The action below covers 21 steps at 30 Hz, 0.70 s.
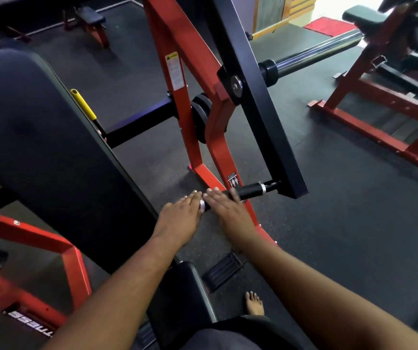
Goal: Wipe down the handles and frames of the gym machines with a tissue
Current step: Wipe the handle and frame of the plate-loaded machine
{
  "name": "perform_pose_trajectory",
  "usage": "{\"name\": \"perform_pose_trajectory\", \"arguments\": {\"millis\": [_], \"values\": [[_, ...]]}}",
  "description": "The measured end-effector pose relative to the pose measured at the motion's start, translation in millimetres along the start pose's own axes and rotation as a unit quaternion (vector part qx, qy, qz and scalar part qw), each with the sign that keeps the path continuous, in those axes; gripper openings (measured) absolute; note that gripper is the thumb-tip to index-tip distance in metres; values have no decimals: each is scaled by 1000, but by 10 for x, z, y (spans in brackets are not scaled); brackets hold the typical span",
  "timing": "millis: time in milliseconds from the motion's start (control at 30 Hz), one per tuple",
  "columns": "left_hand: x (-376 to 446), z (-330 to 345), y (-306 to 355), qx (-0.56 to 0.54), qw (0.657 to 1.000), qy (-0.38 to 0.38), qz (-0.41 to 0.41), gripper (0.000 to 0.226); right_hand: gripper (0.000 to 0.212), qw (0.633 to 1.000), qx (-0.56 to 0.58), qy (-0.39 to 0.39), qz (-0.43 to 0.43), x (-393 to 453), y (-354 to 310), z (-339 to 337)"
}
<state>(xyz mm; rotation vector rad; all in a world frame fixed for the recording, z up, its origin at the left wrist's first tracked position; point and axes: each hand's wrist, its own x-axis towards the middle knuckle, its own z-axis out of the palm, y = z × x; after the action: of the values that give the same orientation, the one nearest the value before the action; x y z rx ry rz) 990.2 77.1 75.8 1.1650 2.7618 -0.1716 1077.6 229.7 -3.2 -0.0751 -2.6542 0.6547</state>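
A bare foot (254, 303) stands on open rubber floor (341, 236). Both hands lie flat-fingered on the black handle (248, 191): left hand (181, 218) at its free end, right hand (224, 210) just beside.

Both hands, left hand (181, 215) and right hand (224, 207), rest on the handle (247, 192) (black grip).

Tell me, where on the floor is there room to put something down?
The widest bare floor lies between the black lever arm and the red bench frame. Near the handle it is crowded: both hands, red frame legs, seat pad.
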Motion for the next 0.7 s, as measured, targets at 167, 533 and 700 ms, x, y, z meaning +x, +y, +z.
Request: {"name": "perform_pose_trajectory", "arguments": {"millis": [167,533,700], "values": [[-4,-39,66,21,1000,-11,-9,55,43,960,-45,37,275,83,575,-345],[31,-30,55,58,998,-10,-4,56,54,994,98,7,52,-337,147,-169],[14,-28,101,69,997,-12,-14,58,29,572,502,262,594,-423,348,-71]]}}
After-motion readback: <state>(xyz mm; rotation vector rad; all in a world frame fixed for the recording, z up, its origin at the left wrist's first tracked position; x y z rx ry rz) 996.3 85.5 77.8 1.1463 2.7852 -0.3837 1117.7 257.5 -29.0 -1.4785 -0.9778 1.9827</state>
